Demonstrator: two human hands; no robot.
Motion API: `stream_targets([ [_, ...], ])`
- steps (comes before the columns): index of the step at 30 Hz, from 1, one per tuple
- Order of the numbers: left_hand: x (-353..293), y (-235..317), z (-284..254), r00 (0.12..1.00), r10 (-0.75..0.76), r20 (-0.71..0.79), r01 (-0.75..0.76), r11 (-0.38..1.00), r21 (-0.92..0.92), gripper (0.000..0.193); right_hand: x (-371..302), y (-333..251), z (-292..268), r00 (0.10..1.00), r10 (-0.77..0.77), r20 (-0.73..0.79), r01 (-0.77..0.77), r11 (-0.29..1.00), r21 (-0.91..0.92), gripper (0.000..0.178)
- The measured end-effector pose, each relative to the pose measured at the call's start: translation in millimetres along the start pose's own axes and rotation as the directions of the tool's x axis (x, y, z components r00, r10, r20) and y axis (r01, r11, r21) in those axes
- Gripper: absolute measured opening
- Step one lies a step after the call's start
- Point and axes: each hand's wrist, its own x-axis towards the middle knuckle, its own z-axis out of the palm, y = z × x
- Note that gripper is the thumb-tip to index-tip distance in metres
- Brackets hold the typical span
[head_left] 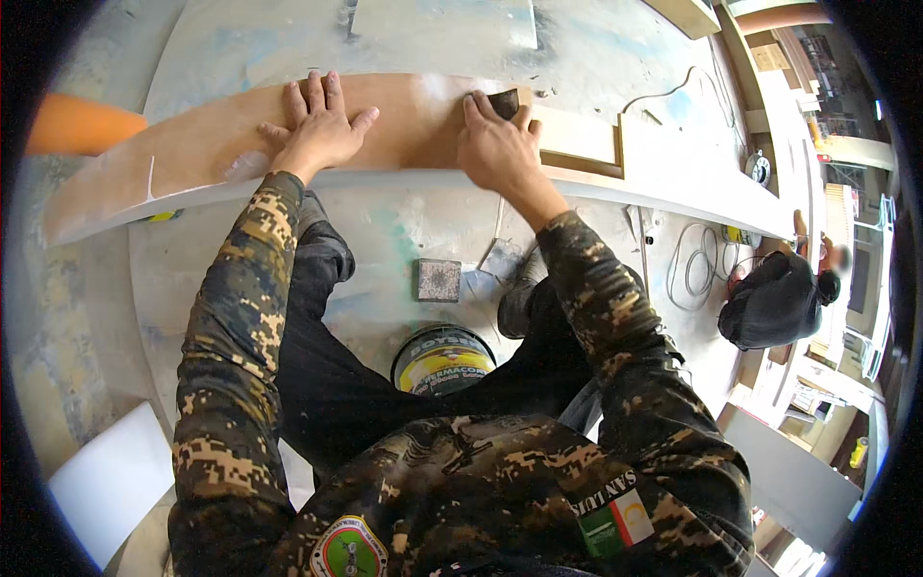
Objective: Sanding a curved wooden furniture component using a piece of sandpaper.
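A long, curved brown wooden board [385,111] with a white front edge lies across the space ahead of me. My left hand [322,130] rests flat on it, fingers spread, holding nothing. Toward the board's right part, my right hand [500,144] is curled around a dark piece of sandpaper [504,103] pressed on the surface. Whitish dust marks the wood beside that hand, and a pale smudge [248,165] lies near my left wrist. Right of the sandpaper, the board continues into a pale framed section [582,135] with a recess.
Below the board, a square grey speckled block [438,280] lies on the floor near a grey sheet [502,258]. A paint bucket [444,361] stands between my legs. At right, a cable [697,264] coils near a crouching person [777,300]. An orange tube [82,125] is at left.
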Motion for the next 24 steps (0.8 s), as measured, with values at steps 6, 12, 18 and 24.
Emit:
stream_targets([
  [6, 0, 5, 1, 1.0, -0.022, -0.016, 0.023, 1.0, 0.017, 0.092, 11, -2, 10, 0.992, 0.121, -0.022, -0.121, 0.993, 0.013, 0.056],
  [12, 4, 2, 5, 1.0, -0.006, -0.03, 0.006, 1.0, -0.016, 0.092, 18, 15, 9, 0.987, 0.161, -0.022, -0.157, 0.979, 0.127, 0.058],
  [18, 4, 2, 3, 1.0, -0.013, -0.002, 0.013, 1.0, 0.012, 0.091, 11, 10, 8, 0.993, 0.103, -0.051, -0.098, 0.99, 0.1, 0.062],
  [24, 4, -1, 3, 1.0, -0.015, 0.016, 0.015, 1.0, -0.002, 0.091, -4, -18, 7, 0.998, 0.064, -0.004, -0.063, 0.996, 0.068, 0.059],
])
